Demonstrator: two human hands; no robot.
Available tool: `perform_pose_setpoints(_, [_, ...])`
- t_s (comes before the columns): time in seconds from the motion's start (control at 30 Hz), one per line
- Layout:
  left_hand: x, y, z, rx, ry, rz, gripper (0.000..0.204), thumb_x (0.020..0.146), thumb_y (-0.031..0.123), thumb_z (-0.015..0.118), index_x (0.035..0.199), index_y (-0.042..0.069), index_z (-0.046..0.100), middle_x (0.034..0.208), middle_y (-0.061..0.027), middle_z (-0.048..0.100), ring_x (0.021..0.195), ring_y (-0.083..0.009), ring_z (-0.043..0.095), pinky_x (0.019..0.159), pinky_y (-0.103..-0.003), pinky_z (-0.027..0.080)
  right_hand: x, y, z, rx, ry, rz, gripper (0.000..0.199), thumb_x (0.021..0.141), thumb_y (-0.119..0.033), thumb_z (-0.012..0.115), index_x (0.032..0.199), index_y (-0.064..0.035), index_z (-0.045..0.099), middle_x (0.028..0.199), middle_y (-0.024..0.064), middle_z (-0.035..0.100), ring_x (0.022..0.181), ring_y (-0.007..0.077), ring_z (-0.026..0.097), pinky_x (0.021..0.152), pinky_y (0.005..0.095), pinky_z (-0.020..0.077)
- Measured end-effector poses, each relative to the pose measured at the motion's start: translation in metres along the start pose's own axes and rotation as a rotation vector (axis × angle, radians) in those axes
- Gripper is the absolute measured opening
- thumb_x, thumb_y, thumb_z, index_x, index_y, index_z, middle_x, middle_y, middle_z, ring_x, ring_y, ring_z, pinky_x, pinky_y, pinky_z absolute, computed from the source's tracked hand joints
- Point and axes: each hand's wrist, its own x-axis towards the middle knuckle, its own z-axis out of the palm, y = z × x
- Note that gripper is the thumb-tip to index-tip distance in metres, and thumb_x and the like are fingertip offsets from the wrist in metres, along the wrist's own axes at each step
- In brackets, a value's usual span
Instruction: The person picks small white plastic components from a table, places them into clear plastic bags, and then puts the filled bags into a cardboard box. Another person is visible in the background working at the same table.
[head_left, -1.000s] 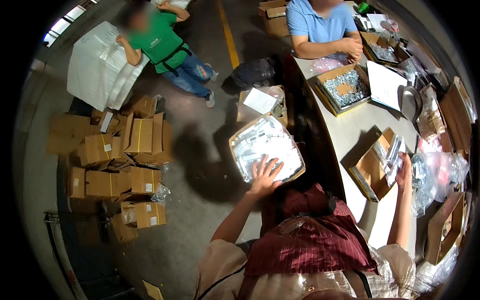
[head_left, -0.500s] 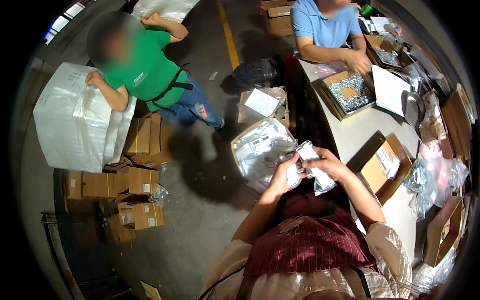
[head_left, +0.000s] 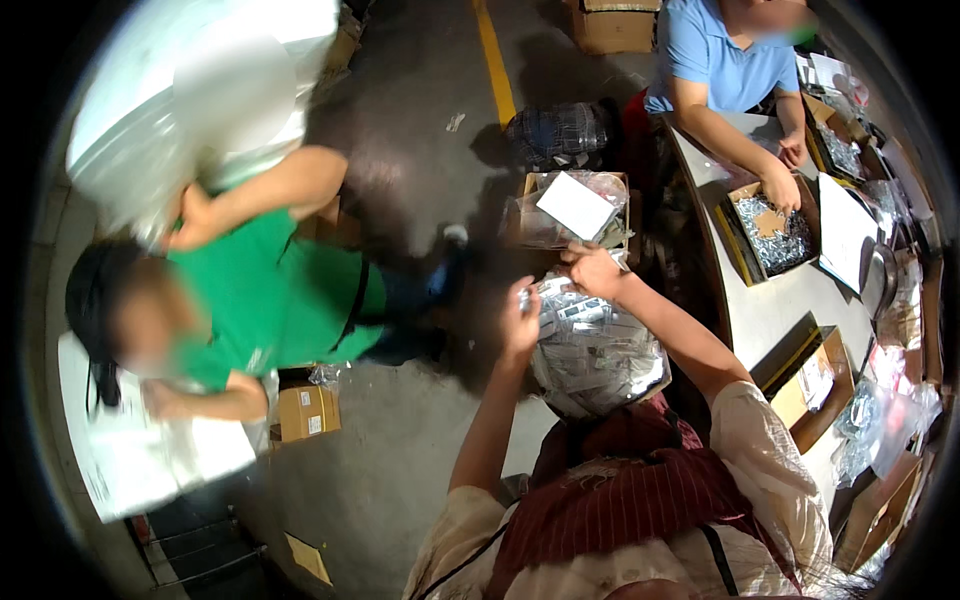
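Note:
Both my hands are over a carton of clear plastic packets (head_left: 600,350) standing low in front of me. My left hand (head_left: 520,320) is at the carton's left side, fingers curled round a small pale thing that I cannot make out. At the far edge of the packets is my right hand (head_left: 596,272), its fingers bent and close together; what they hold, if anything, is hidden. Just beyond it stands a second open carton (head_left: 530,225) with plastic wrapping and a white sheet of paper (head_left: 576,205) on top.
On my left a person in a green shirt (head_left: 290,300) carries large white sacks (head_left: 130,420), partly blurred. To the right runs a worktable (head_left: 740,310) with a box of small metal parts (head_left: 775,235), where a person in blue (head_left: 720,60) works. A dark bundle (head_left: 560,135) lies beyond the cartons.
My hands have moved apart and forward; the clear packets they held no longer show in them. The view has shifted, and the person in green is now nearer and bent over.

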Motion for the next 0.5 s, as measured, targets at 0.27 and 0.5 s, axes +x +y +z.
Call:
perform_pose_setpoints(0.27, [-0.01,-0.015,0.021,0.65,-0.084,0.406,0.039,0.091,0.014,0.068,0.129,0.008,0.063,0.116,-0.0154,0.068,0.11,-0.038,0.061,0.098,-0.048,0.05,-0.026,0.006,0.002,-0.004,-0.047,-0.121,0.063,0.082,-0.027,0.068,0.143,-0.0117,0.062,0.115,-0.0029,0.065,0.113,0.0198,0.052,0.099,0.035,0.0404])
perform_pose_setpoints(0.5, [-0.01,0.009,0.023,0.419,-0.072,0.098,0.047,0.089,0.006,0.066,0.136,0.006,0.06,0.13,-0.0191,0.064,0.122,-0.0394,0.059,0.105,-0.048,0.047,-0.026,0.02,0.018,0.181,-0.049,-0.033,0.06,0.08,-0.026,0.073,0.139,-0.0131,0.066,0.127,-0.0005,0.068,0.119,0.0234,0.052,0.105,0.0405,0.0405])
